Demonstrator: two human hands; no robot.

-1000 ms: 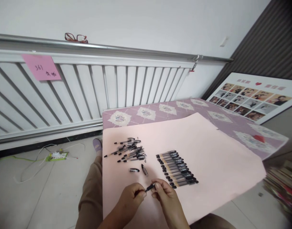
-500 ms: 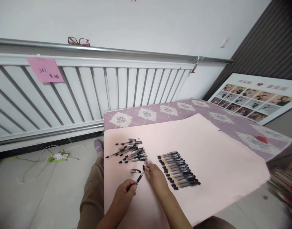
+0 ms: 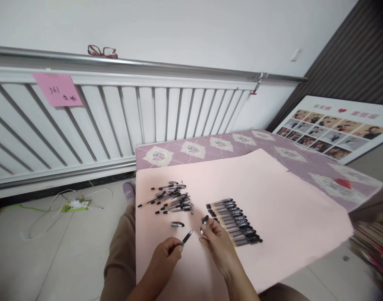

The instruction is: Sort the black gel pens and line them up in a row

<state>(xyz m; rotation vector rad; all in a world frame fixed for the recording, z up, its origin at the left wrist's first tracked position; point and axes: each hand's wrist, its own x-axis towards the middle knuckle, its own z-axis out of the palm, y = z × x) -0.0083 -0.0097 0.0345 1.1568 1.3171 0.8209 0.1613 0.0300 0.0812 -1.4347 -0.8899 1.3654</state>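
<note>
Pinched in my left hand (image 3: 168, 254) is an uncapped pen (image 3: 187, 237), its tip pointing up and to the right. My right hand (image 3: 216, 239) grips a pen cap (image 3: 204, 223) between thumb and fingers, apart from the pen tip. Another loose pen cap (image 3: 177, 224) lies on the pink sheet beyond my left hand. Farther back is a jumbled pile of pens, caps and small parts (image 3: 172, 197). To the right, several capped pens (image 3: 238, 221) lie side by side in a row, partly hidden by my right hand.
A pink sheet (image 3: 291, 209) covers much of the table, over a purple patterned cloth (image 3: 206, 146). Behind stands a white radiator (image 3: 128, 113) with glasses (image 3: 102, 51) on its pipe. A photo board (image 3: 332, 125) leans at right; a power strip (image 3: 76, 205) lies on the floor.
My right hand has lifted the pen cap and moved right, closer to the row of pens. My left hand has shifted slightly right with the pen.
</note>
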